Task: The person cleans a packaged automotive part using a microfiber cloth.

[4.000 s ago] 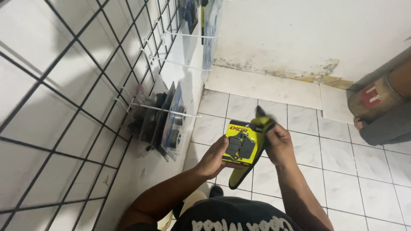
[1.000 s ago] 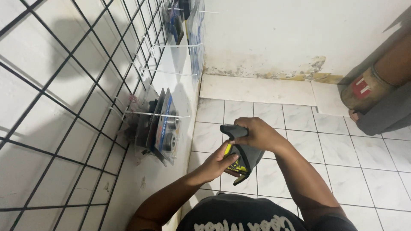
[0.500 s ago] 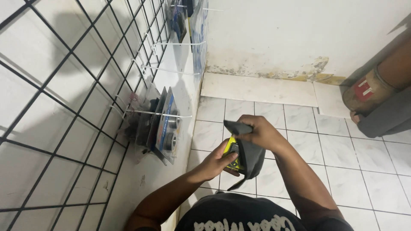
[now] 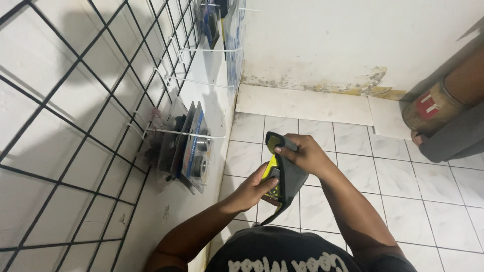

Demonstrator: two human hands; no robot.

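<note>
A dark grey fabric pouch [image 4: 291, 176] is covering most of a bright yellow packaged item [image 4: 272, 168], leaving only a strip showing just beside the left hand's fingertips [image 4: 271, 177]. The right hand's fingers [image 4: 295, 149] are hiding the pouch's upper edge. A reddish-brown cylinder [image 4: 438, 103] is running off the right edge, and the clear blister packs [image 4: 194, 146] hanging on the black wire grid [image 4: 75, 126] are looking too blurred to identify.

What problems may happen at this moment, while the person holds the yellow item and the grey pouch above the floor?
The left hand pinches the yellow item only at its lower edge, so it might slip and hit the tiled floor. The right hand holds the grey pouch by its top; its opening looks narrow, so the item may snag. The left elbow is near the hanging packages and might knock them.
</note>
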